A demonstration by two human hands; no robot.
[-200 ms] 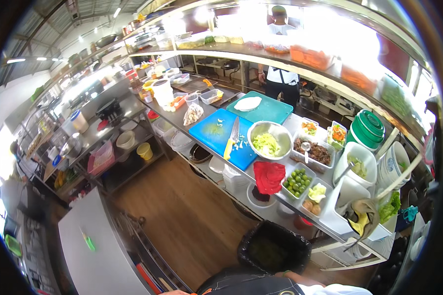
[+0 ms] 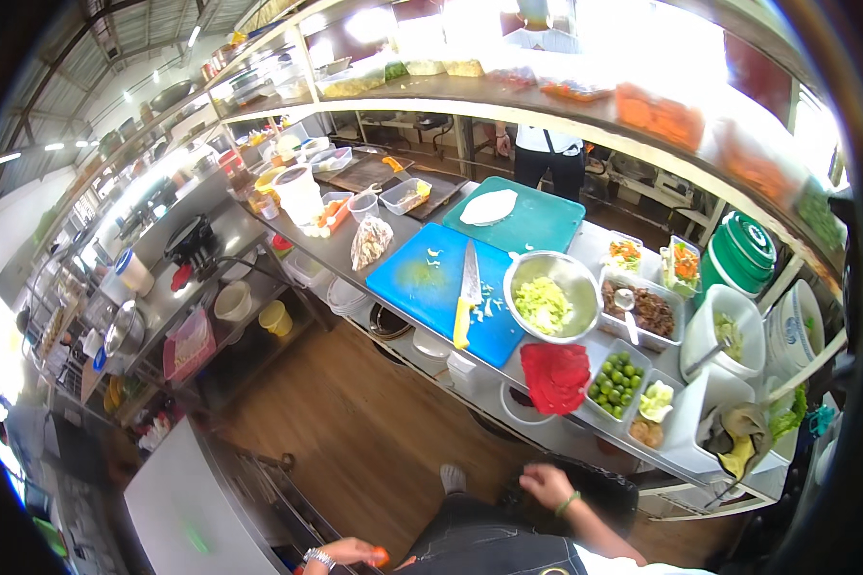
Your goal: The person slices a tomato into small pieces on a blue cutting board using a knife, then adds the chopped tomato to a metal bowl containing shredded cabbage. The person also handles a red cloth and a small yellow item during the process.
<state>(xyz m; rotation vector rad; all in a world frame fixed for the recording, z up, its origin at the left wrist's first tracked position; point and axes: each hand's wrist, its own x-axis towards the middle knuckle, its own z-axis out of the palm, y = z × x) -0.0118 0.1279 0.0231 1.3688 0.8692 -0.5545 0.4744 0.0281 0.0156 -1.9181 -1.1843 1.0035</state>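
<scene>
My left hand (image 2: 348,552), with a metal watch on its wrist, is at the lower edge. Its fingers close on a small orange-red thing (image 2: 381,556) of unclear kind. Above the black-lined bin (image 2: 604,494) is my right hand (image 2: 547,487), fingers curled in; the palm is hidden. Both hands are apart from the counter. On the counter a yellow-handled knife (image 2: 468,287) lies on a blue cutting board (image 2: 417,273). Beside it, a steel bowl (image 2: 588,278) holds chopped pale-green vegetable. A red cloth (image 2: 554,377) lies at the counter's front edge.
Right of the cloth sit a tub of green limes (image 2: 617,385) and a tub of brown food (image 2: 650,311) with a spoon. A green board (image 2: 547,211) bears a white item. A grey worktop (image 2: 177,498) stands at left. Someone stands behind the counter (image 2: 549,153).
My right hand has come up into view over the bin, and more of my left hand shows. The view has shifted; the counter items look unmoved.
</scene>
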